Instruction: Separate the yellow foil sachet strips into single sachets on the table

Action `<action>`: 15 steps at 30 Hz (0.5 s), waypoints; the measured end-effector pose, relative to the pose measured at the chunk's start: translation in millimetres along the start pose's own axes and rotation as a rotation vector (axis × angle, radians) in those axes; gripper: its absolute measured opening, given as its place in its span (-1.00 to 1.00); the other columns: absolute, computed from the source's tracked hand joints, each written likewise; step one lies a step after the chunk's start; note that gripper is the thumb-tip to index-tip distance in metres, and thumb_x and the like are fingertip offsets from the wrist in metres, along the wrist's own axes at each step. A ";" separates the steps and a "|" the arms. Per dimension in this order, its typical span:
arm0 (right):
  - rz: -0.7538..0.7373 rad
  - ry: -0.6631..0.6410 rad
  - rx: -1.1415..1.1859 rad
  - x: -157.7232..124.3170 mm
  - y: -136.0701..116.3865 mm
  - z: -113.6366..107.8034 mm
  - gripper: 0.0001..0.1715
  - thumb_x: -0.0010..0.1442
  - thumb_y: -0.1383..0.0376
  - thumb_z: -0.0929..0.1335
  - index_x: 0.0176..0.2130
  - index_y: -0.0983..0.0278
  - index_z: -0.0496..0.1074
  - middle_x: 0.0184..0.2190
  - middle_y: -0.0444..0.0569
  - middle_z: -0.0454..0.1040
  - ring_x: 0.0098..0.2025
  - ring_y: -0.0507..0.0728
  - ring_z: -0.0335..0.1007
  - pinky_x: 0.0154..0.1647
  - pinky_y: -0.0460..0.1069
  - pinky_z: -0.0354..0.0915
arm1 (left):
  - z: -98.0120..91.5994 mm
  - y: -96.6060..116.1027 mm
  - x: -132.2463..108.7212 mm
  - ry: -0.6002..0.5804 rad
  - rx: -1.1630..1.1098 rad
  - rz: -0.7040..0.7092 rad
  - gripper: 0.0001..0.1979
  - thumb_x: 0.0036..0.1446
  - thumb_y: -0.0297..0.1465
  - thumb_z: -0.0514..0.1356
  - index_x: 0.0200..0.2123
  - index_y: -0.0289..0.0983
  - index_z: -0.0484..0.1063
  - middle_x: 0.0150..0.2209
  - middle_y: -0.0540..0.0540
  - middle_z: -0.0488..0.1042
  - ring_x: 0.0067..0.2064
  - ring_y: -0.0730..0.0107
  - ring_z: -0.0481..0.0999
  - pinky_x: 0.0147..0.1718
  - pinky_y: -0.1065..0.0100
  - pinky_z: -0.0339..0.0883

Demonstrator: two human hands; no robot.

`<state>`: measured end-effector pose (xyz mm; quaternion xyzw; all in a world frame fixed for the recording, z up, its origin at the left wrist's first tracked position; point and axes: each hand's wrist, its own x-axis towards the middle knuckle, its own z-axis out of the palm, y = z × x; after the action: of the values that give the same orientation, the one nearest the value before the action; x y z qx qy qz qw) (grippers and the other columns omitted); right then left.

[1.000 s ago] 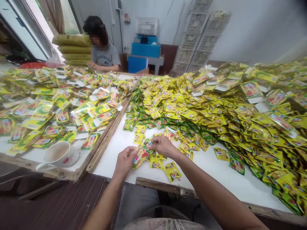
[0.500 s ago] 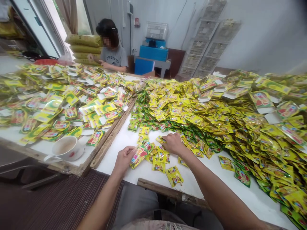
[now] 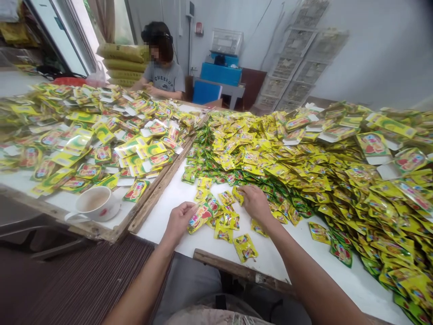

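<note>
My left hand (image 3: pixel 181 221) is closed with thumb and fingers on a small printed box (image 3: pixel 200 219), green and yellow with red pictures, tilted just above the white tabletop. My right hand (image 3: pixel 256 201) pinches the edge of a yellow sachet (image 3: pixel 238 195) at the front of a large heap. Several loose yellow sachets (image 3: pixel 223 233) lie on the table between and below my hands. One yellow sachet (image 3: pixel 245 248) lies apart, close to the front edge.
A big heap of yellow and green sachets (image 3: pixel 304 167) covers the table's right side. Many small boxes (image 3: pixel 145 153) are piled on the left table beyond a wooden rail (image 3: pixel 158 194). A white cup (image 3: pixel 93 205) of drink stands there. Across the table sits a person (image 3: pixel 165 79).
My right hand has shifted slightly right and now draws a yellow sachet at its fingertips. My left hand keeps its box. The view has moved a little.
</note>
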<state>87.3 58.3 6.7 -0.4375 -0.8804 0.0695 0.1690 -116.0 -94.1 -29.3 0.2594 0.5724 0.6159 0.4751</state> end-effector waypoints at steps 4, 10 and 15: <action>0.163 -0.013 0.484 0.1 -1.0 -3.9 -0.66 0.13 0.35 0.18 -0.18 0.28 0.45 -0.23 0.04 0.52 -0.26 0.14 0.39 -0.26 0.01 0.26 | -0.8 0.3 -0.5 -0.003 0.020 -0.009 -0.64 -0.16 -0.16 0.33 -0.38 -0.32 0.47 -0.50 -0.02 0.53 -0.49 0.46 0.43 -0.50 0.48 0.26; 0.422 -0.170 0.889 -8.2 -6.2 7.5 -0.65 0.00 0.11 0.33 -0.26 0.27 0.44 -0.43 -0.08 0.46 -0.49 0.06 0.36 -0.44 -0.03 0.28 | 2.3 -3.4 -0.7 -0.001 0.015 -0.042 -0.63 -0.21 -0.16 0.35 -0.40 -0.33 0.47 -0.51 -0.04 0.54 -0.52 0.45 0.44 -0.52 0.47 0.26; 0.425 0.039 0.845 -15.6 -16.3 9.2 -0.56 -0.19 0.06 0.46 -0.36 0.28 0.40 -0.50 -0.10 0.38 -0.46 0.08 0.31 -0.42 -0.01 0.28 | 1.7 -7.6 -1.1 0.029 0.026 -0.040 -0.62 -0.22 -0.15 0.35 -0.40 -0.33 0.47 -0.51 -0.05 0.53 -0.53 0.44 0.44 -0.54 0.46 0.25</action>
<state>80.6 36.2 -1.2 -0.5023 -0.6625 0.4465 0.3306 -111.9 -95.1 -35.8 0.2449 0.5922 0.6025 0.4758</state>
